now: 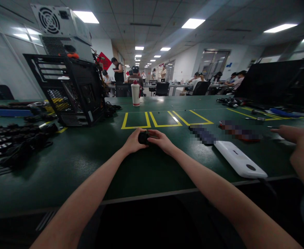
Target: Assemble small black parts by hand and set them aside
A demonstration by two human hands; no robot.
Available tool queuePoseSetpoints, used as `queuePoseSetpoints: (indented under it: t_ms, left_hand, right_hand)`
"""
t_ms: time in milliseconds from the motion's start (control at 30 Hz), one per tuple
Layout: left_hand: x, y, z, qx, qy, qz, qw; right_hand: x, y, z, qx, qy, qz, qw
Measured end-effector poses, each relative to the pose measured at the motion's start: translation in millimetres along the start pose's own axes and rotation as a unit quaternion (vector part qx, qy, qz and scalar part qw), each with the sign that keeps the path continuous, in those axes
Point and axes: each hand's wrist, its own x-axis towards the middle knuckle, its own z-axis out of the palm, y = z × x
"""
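Observation:
A small, dark, roundish object (pixel 143 137) is held between my two hands just above the green tabletop, near the yellow tape marks. Its exact kind is too dark to make out. My left hand (pixel 134 141) wraps it from the left, thumb and fingers closed against its side. From the right, my right hand (pixel 160 141) grips it with the fingertips and thumb. Part of the object is hidden behind the fingers.
A black computer case (pixel 74 90) with a power supply (pixel 61 27) on top stands left, beside black cables (pixel 14 141). A cup (pixel 135 94) stands ahead. Right lie a white power bank-like device (pixel 238 159) and two blurred phone-like items. Another person's hand (pixel 302 145) reaches in.

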Motion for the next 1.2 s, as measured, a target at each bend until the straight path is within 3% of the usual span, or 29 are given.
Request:
queuePoseSetpoints:
  t_ms: [233, 500, 767, 967, 1200]
  left_hand:
    - [1.8, -2.8, 1.4, 0.002, 0.002, -0.003, 1.0]
    - [1.3, -2.6, 1.5, 0.003, -0.001, -0.005, 1.0]
    - [0.8, -0.1, -0.3, -0.003, -0.004, -0.01, 1.0]
    - [1.0, 1.8, -0.9, 0.005, -0.009, -0.02, 1.0]
    - [0.2, 0.8, 0.2, -0.002, 0.004, 0.0, 1.0]
  right_hand:
    - [-2.5, 1.8, -1.6, -0.006, -0.014, -0.028, 0.999]
    - [1.0, 0.7, 0.2, -0.001, 0.014, 0.004, 1.0]
    - [-4.2, -1.8, -0.1, 0.035, -0.047, -0.028, 0.998]
    - [-2.7, -2.5, 1.5, -0.003, -0.001, -0.036, 0.999]
    - [-1.3, 4.0, -3.4, 0.019, -0.024, -0.005, 1.0]
